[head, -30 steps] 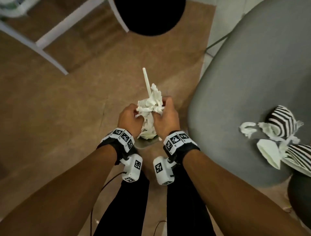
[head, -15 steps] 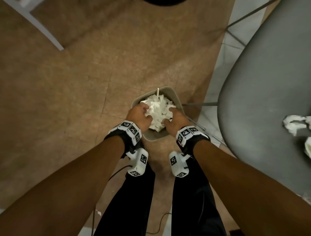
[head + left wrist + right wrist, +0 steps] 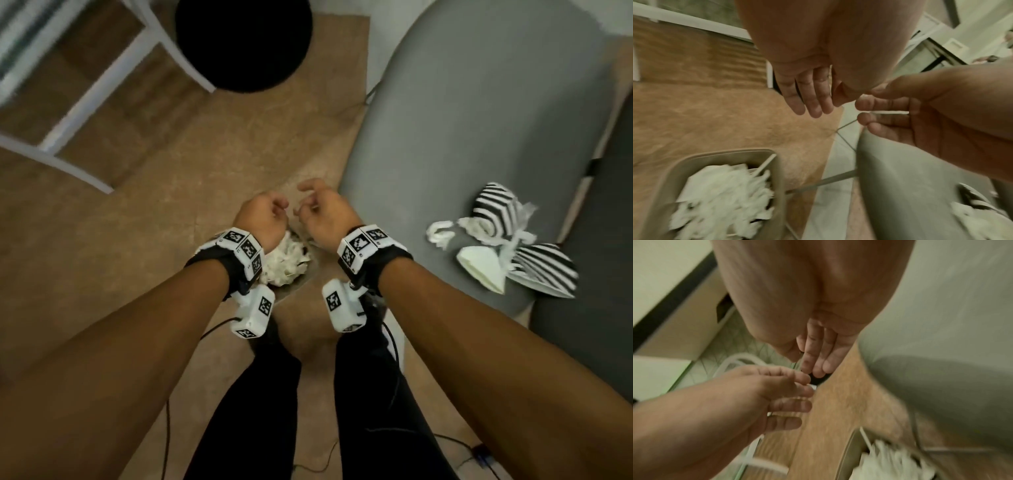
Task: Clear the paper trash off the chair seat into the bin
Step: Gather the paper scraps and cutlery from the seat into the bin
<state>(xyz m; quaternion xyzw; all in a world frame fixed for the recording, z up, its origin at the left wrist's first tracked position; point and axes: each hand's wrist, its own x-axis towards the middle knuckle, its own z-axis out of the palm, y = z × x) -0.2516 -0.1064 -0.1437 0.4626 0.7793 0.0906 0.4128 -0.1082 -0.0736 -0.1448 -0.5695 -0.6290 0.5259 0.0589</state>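
I see the brown floor (image 3: 102,246) filling most of the head view, and on it the grey chair seat (image 3: 479,113), which I take as my landmark. Beyond the seat's far left corner sits a round black stool top (image 3: 243,41), and further left of that a white frame (image 3: 85,99) crosses the floor. Just off the seat's left edge, on the floor, stands the beige bin (image 3: 715,158), packed with crumpled white paper (image 3: 721,199); a thin white stick (image 3: 764,164) leans against its far inner wall. On the seat itself, toward its near right part, lies the remaining paper trash (image 3: 503,240): black-and-white striped scraps, a folded cream piece and torn white strips, all touching in one loose heap. My left hand (image 3: 262,217) hangs above the bin, left of the seat's edge, its fingers (image 3: 812,99) loosely extended and close together, with nothing in them. My right hand (image 3: 325,214) is just beside it, between the left hand and the seat, its fingers (image 3: 818,353) relaxed and slightly curled, also empty. The two hands' fingertips nearly meet; I cannot tell whether they touch.
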